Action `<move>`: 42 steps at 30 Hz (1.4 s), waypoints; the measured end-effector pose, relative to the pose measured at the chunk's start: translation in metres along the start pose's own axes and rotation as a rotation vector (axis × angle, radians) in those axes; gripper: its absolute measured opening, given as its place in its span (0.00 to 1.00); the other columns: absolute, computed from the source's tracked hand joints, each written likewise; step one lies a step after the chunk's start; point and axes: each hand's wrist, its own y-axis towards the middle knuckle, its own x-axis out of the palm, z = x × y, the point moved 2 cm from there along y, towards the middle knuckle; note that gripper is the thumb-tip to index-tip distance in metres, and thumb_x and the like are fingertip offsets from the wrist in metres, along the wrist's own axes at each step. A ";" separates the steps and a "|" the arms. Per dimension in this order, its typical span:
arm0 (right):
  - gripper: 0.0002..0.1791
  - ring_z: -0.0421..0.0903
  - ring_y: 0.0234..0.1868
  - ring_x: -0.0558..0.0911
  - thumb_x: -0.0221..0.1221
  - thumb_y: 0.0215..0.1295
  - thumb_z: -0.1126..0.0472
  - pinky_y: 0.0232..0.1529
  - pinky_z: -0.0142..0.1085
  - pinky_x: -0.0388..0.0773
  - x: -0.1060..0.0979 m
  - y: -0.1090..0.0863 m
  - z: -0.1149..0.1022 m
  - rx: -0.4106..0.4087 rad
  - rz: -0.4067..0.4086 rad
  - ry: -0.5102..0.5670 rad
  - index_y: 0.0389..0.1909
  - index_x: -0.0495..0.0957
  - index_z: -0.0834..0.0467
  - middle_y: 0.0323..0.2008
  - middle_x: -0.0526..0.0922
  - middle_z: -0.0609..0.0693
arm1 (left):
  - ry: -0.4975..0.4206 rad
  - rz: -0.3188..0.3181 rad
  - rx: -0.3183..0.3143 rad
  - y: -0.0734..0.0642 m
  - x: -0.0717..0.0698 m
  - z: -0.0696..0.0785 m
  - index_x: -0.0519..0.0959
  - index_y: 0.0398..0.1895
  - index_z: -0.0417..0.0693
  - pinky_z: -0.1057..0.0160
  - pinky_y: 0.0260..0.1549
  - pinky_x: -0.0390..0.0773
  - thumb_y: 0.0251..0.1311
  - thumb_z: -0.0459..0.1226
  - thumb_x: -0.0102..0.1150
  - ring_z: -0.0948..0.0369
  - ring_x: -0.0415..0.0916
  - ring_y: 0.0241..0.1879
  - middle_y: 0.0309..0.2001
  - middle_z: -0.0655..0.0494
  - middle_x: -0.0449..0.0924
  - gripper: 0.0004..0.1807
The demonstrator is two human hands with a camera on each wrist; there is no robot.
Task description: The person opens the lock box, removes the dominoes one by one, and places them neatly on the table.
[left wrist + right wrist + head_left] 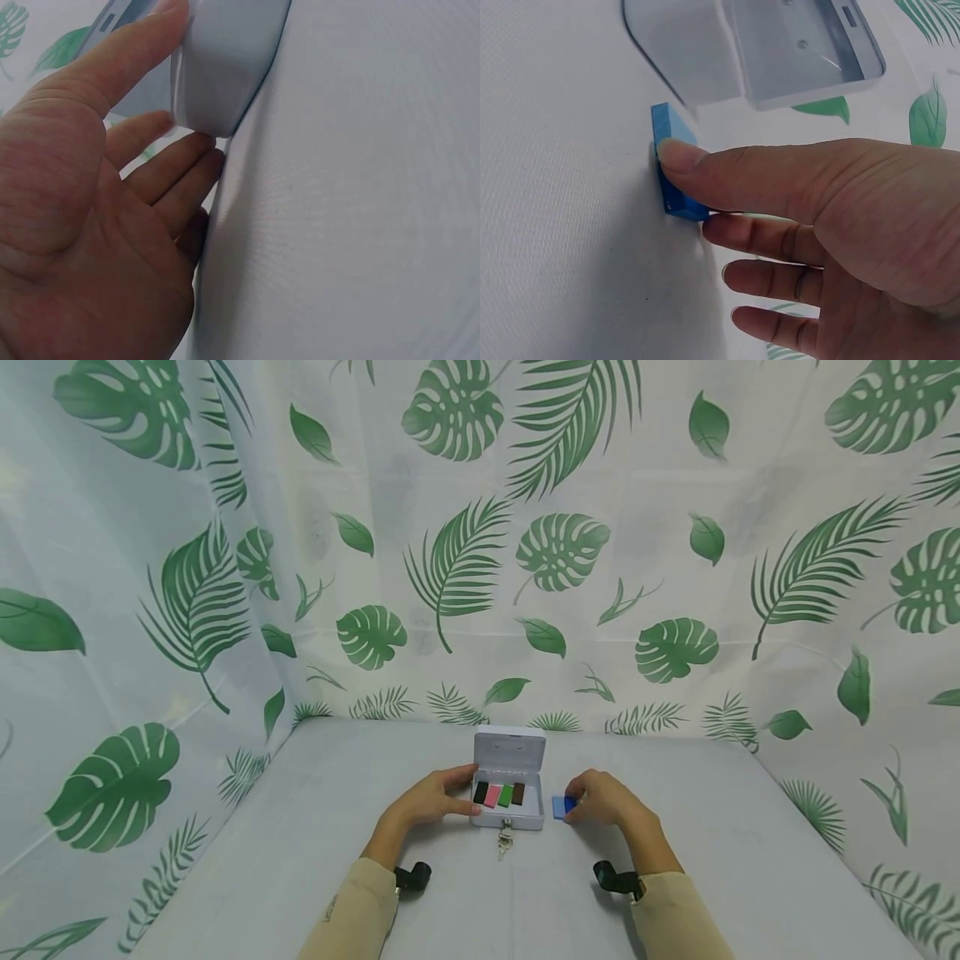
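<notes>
Leafy sheeting (558, 635) backs the open box (525, 822) and keys (505, 841).

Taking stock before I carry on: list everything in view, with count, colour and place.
Cash box: one, pale grey, lid raised, on the table
Black block: one, leftmost in the box
Pink block: one, right of black
Green block: one, right of pink
Brown block: one, rightmost in the box
Keys: count unclear, metallic, hanging at the box front
Blue block: light and dark blue, one piece or two unclear, right of the box
Table: one, whitish, under everything
Backdrop: white, green leaf print, behind and beside the table
Wrist cameras: two, black, one per wrist
Sleeves: two, beige, on the forearms
Left grip: one, touching the box's left side
Right grip: one, pinching the blue block
</notes>
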 end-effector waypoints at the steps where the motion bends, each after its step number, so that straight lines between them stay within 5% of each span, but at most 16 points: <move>1: 0.22 0.51 0.47 0.84 0.79 0.52 0.59 0.55 0.57 0.83 0.000 0.000 0.000 -0.002 -0.001 0.001 0.48 0.88 0.59 0.46 0.88 0.53 | -0.001 0.000 -0.001 0.000 0.000 0.000 0.65 0.80 0.52 0.43 0.79 0.58 0.56 0.49 0.78 0.52 0.63 0.78 0.77 0.52 0.69 0.49; 21: 0.23 0.50 0.46 0.83 0.77 0.55 0.58 0.52 0.53 0.84 -0.004 0.002 -0.005 0.041 -0.007 -0.002 0.52 0.87 0.60 0.46 0.87 0.54 | 0.005 0.004 -0.001 0.001 -0.001 -0.001 0.65 0.80 0.52 0.43 0.79 0.57 0.56 0.49 0.78 0.51 0.64 0.78 0.76 0.52 0.69 0.49; 33: 0.24 0.50 0.43 0.81 0.74 0.60 0.61 0.46 0.49 0.83 -0.007 0.005 -0.014 -0.068 0.133 0.059 0.57 0.84 0.62 0.50 0.86 0.58 | -0.012 0.001 -0.002 0.001 -0.001 -0.002 0.65 0.80 0.52 0.43 0.79 0.57 0.56 0.49 0.78 0.51 0.63 0.78 0.77 0.52 0.69 0.49; 42: 0.23 0.49 0.43 0.81 0.74 0.61 0.60 0.45 0.47 0.84 -0.006 0.005 -0.019 -0.069 0.149 0.057 0.56 0.85 0.61 0.50 0.86 0.57 | -0.006 0.000 -0.004 0.001 0.000 -0.002 0.65 0.80 0.52 0.42 0.78 0.58 0.56 0.50 0.78 0.51 0.63 0.78 0.76 0.52 0.69 0.49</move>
